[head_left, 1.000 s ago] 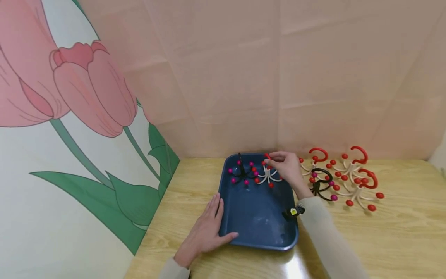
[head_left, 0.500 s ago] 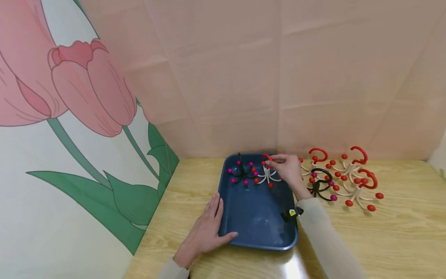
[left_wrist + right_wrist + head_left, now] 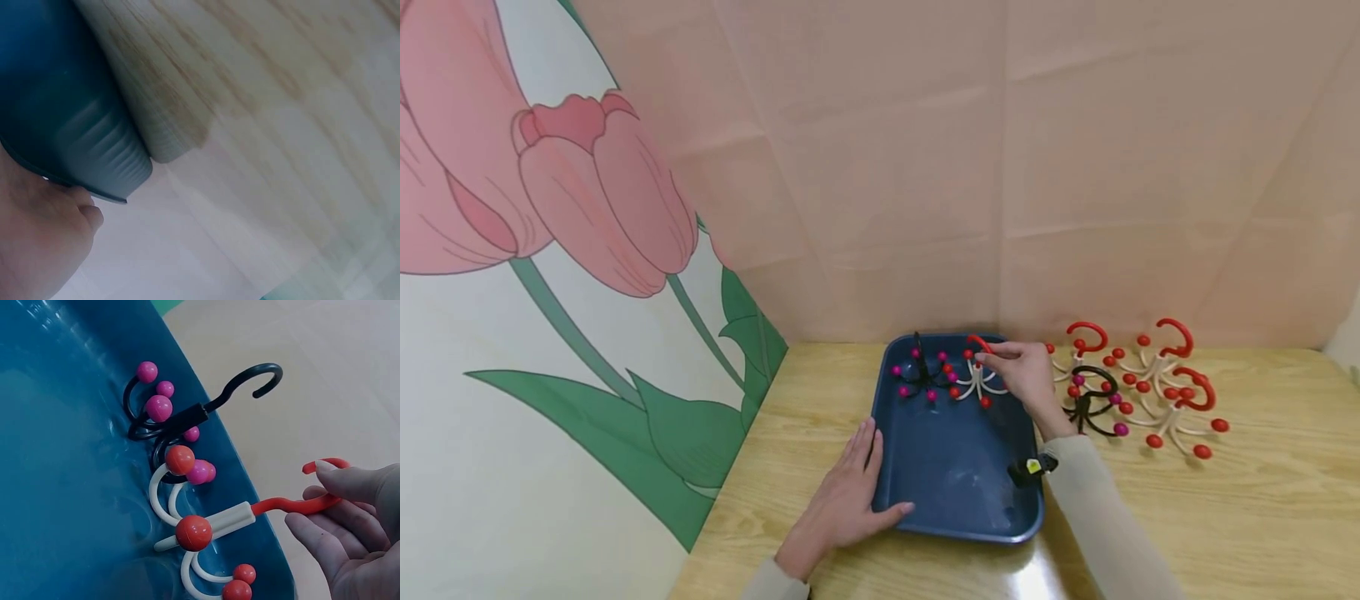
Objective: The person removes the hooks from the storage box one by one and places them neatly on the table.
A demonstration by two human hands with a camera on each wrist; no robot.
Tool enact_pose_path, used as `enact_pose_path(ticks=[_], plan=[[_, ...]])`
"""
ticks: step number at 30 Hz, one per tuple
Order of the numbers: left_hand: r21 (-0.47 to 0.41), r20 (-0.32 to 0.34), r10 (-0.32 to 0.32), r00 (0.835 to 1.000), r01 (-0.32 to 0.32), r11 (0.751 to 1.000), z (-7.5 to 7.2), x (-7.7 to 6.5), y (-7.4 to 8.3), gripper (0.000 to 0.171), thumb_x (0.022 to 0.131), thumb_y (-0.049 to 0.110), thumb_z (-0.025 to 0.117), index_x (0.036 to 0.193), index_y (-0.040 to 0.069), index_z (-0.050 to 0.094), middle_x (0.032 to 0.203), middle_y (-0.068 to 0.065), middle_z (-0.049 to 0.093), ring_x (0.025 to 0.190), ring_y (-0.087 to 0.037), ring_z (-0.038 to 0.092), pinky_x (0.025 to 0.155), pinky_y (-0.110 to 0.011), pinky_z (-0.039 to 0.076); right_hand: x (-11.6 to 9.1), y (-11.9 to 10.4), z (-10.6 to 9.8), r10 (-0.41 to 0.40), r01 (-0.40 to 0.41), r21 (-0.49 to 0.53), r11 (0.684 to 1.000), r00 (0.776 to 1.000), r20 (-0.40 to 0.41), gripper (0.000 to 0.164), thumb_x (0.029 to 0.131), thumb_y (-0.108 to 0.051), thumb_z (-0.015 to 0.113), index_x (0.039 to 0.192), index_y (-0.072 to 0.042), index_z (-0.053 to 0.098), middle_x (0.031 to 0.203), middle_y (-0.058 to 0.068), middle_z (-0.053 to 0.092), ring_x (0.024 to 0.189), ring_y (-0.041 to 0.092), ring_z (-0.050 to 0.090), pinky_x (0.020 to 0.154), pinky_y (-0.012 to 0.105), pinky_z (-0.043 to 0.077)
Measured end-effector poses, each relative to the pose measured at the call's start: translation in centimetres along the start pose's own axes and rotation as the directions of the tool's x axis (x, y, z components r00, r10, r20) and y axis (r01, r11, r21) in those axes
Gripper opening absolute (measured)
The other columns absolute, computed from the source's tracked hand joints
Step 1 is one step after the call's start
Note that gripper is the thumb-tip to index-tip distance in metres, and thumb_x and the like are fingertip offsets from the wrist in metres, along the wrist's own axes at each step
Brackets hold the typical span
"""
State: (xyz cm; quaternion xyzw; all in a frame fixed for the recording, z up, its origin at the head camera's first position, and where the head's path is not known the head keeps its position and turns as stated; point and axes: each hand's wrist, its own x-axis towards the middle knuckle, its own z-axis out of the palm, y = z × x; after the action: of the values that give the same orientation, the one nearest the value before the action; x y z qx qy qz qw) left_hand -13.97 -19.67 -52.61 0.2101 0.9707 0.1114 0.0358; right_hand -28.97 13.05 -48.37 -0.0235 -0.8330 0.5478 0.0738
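My right hand [image 3: 1026, 375] holds the red hook of a white multi-arm hanger [image 3: 977, 377] with red balls on its arm ends. In the right wrist view, my thumb lies on the curved red hook [image 3: 294, 504] and my fingers are beneath it. That hanger's arms are inside the blue tray [image 3: 955, 467], near its back wall. Beside it on the left stands a black hanger [image 3: 921, 375] with magenta balls; their balls are close together. My left hand [image 3: 842, 492] rests along the tray's left rim with straight fingers, its thumb over the front left corner.
Right of the tray, several hangers crowd together on the wooden table [image 3: 1262, 517]: white ones such as the nearest [image 3: 1172, 417], and a black one [image 3: 1084, 404]. A pinkish cloth [image 3: 880, 167] hangs behind, and a tulip-printed wall [image 3: 587, 333] rises at left.
My right fingers have come down slightly, so more of the red hook shows above them. The left hand and tray keep their places.
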Motion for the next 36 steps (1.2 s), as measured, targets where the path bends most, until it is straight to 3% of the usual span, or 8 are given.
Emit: enact_pose_path(ticks=[7,15,27,36], plan=[[-0.012,0.011,-0.009,1.0,0.009,1.0,-0.1,0.0,0.0,0.117,0.091,0.092,0.034,0.17,0.008,0.011,0.18,-0.009,-0.007,0.168,-0.028,-0.001,0.133,-0.05,0.023,0.1,-0.4,0.0,0.028,-0.028,0.012,1.0,1.0,-0.004,0.037,0.089,-0.031,0.086,0.117,-0.007,0.082,0.109,0.016,0.082,0.08,0.019,0.068,0.055,0.026,0.045],[-0.019,0.002,0.0,1.0,0.0,1.0,0.4,0.0,-0.1,0.114,0.093,0.087,0.039,0.169,0.007,0.013,0.179,-0.009,-0.007,0.167,-0.027,-0.002,0.134,-0.05,0.022,0.1,-0.6,0.0,0.054,-0.054,0.01,0.998,0.999,0.003,0.037,0.087,-0.033,0.088,0.114,-0.008,0.083,0.111,0.015,0.081,0.086,0.019,0.068,0.06,0.025,0.049],[-0.014,-0.008,0.005,1.0,-0.006,1.0,0.1,-0.1,-0.1,0.116,0.092,0.091,0.034,0.17,0.008,0.011,0.179,-0.01,-0.006,0.168,-0.029,0.0,0.134,-0.051,0.023,0.2,-1.0,0.0,0.035,-0.035,-0.005,0.999,0.999,-0.03,0.037,0.088,-0.037,0.087,0.113,-0.01,0.083,0.107,0.013,0.082,0.085,0.016,0.069,0.066,0.025,0.053],[-0.024,-0.017,0.003,1.0,-0.004,1.0,0.2,-0.1,-0.2,0.117,0.091,0.09,0.036,0.169,0.006,0.013,0.18,-0.011,-0.005,0.168,-0.029,0.001,0.133,-0.051,0.024,-0.5,-2.1,-0.6,-0.027,0.028,0.022,0.999,0.999,-0.043,0.034,0.088,-0.038,0.087,0.108,-0.011,0.085,0.105,0.012,0.083,0.082,0.021,0.068,0.055,0.026,0.044]])
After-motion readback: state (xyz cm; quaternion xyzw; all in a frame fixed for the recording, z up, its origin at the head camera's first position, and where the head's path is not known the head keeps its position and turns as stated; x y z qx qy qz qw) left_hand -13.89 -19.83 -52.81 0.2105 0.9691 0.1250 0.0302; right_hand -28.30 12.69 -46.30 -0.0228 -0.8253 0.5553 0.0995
